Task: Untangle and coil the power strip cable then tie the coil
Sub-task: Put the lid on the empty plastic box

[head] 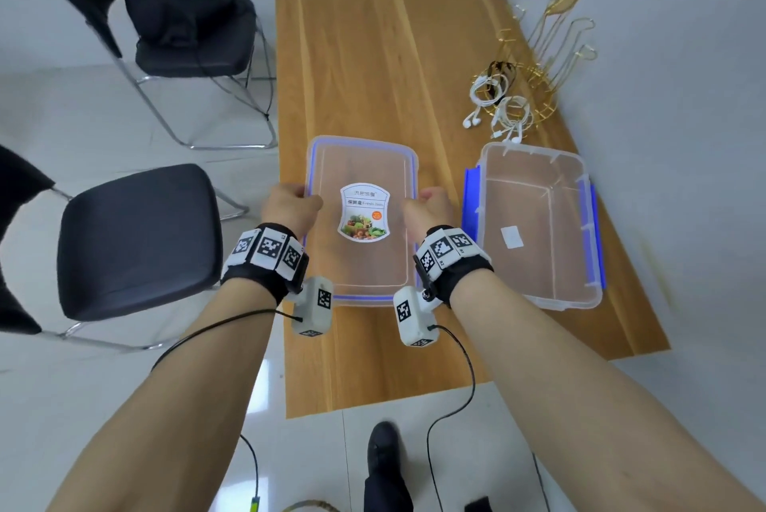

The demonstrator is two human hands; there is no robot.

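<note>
Both my hands grip the clear lid's (360,217) long edges, left hand (290,206) and right hand (429,209), fingers curled round it above the table (352,55). The open box (539,221) sits just right. Beyond it lie tangled white cables (497,105), perhaps earphones.

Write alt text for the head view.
Both hands, left hand and right hand, grip a clear container lid over a wooden table. An open clear container sits to its right, with coiled white earphones beyond.

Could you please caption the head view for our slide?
Both hands, left and right, grip a clear lid beside an open container.
</note>
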